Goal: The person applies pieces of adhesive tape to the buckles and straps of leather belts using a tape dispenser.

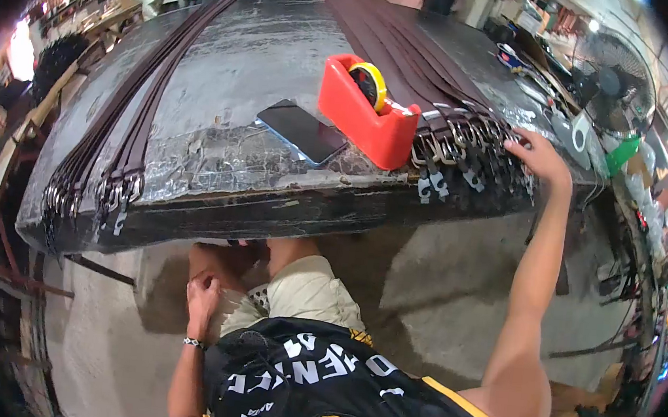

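My right hand [539, 155] reaches to the table's right front edge, with fingers and thumb closed at a bunch of metal belt buckles [467, 137]. These buckles belong to dark brown belts [400, 43] laid lengthwise over the table; small pale hang tabs [435, 184] dangle below them. Which belt the fingers grip is hard to make out. My left hand [201, 296] rests on my thigh below the table, its fingers curled with nothing visible in them. Left of the buckles stands a red tape dispenser [369, 120] with a yellow-rimmed roll.
A dark phone [301, 130] lies beside the dispenser on the worn, tape-covered table [227, 64]. More brown belts [150, 89] hang buckles-first over the left front edge. A black fan [611, 82] stands at the right behind clutter, near a green object [621, 156].
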The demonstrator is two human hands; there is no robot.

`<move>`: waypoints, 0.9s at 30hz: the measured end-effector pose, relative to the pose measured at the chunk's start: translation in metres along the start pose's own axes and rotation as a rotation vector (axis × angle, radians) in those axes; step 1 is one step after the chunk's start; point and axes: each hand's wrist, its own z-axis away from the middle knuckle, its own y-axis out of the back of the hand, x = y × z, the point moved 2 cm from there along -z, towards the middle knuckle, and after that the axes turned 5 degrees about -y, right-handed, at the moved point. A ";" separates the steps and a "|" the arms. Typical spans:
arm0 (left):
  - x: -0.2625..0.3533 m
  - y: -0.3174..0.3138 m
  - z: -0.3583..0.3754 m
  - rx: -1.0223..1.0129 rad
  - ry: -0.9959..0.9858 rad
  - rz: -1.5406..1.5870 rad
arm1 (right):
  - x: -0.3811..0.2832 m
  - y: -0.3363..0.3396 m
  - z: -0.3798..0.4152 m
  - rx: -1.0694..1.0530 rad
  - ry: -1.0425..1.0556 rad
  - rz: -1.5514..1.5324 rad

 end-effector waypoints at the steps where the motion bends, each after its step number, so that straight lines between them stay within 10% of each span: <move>1: -0.008 -0.002 0.000 0.000 0.000 0.005 | 0.008 0.000 -0.003 0.096 0.099 0.082; 14: 0.012 0.007 0.002 0.014 0.005 0.061 | -0.270 -0.067 0.093 0.079 0.660 -0.314; 27: 0.018 0.010 0.007 0.048 0.070 0.174 | -0.347 -0.148 0.076 0.008 0.899 -0.169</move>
